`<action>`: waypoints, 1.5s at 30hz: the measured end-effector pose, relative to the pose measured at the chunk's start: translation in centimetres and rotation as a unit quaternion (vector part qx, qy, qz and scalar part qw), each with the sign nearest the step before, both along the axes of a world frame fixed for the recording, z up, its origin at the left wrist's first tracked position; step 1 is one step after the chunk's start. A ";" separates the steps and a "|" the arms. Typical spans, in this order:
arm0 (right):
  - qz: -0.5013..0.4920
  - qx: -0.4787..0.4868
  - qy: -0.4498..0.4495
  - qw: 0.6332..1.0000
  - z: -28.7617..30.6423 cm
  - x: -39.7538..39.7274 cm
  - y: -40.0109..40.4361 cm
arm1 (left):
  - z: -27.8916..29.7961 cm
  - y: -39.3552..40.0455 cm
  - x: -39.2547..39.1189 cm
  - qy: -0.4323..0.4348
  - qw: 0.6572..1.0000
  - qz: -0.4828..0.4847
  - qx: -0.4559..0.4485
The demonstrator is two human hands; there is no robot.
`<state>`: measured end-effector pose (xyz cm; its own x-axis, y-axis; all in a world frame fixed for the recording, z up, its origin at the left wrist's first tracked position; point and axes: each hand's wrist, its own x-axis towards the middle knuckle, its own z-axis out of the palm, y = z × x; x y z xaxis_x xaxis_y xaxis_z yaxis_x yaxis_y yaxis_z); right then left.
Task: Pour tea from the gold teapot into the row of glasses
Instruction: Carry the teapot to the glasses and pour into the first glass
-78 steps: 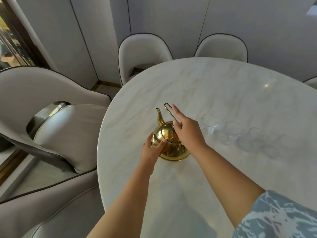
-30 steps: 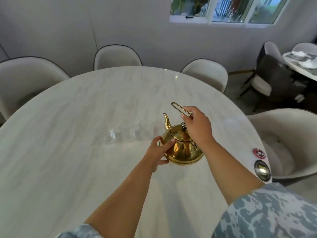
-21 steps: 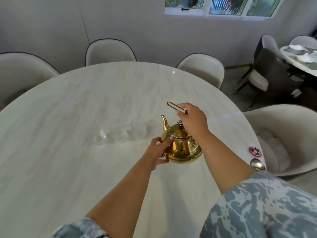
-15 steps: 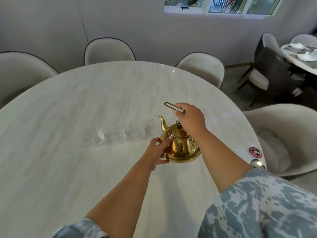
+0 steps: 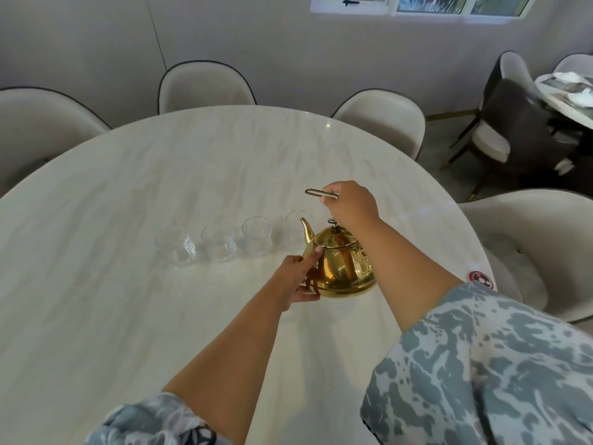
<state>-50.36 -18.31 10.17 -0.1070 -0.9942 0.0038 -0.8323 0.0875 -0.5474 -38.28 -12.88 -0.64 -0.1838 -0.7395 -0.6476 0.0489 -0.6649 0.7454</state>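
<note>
The gold teapot [image 5: 341, 268] stands on the white marble table [image 5: 128, 316], spout pointing left toward a row of several clear glasses [image 5: 218, 242]. The rightmost glass [image 5: 293, 231] sits just behind the spout. My right hand [image 5: 351, 203] grips the teapot's thin wire handle above the lid. My left hand [image 5: 298, 277] presses against the pot's left side, fingers touching its body and thumb up near the lid rim. The glasses look empty.
Cream upholstered chairs [image 5: 205, 86] ring the round table on the far side and the right [image 5: 539, 239]. A red round sticker [image 5: 480, 279] lies at the table's right edge. A second table [image 5: 568, 94] with plates stands at the far right.
The view swung round so the glasses now lie left of the teapot. Over the last second the pot and both hands stayed in the same hold, with the spout closer to the rightmost glass.
</note>
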 end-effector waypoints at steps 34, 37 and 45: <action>0.024 0.033 0.098 0.994 0.8 0.2 -3.3 | 0.6 -0.5 -0.5 -0.021 0.999 -0.034 -0.011; 0.027 0.031 0.103 0.994 0.9 0.3 -3.2 | 0.5 -0.5 -0.5 -0.014 0.999 -0.031 -0.013; 0.019 0.031 0.097 0.995 1.1 0.3 -3.2 | 0.8 -0.3 -0.5 -0.019 0.999 -0.033 -0.016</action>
<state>-50.04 -21.55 11.25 -0.0727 -0.9965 -0.0407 -0.9253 0.0826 -0.3701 -38.74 -13.15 0.13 -0.2080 -0.7466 -0.6320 -0.0227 -0.6423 0.7662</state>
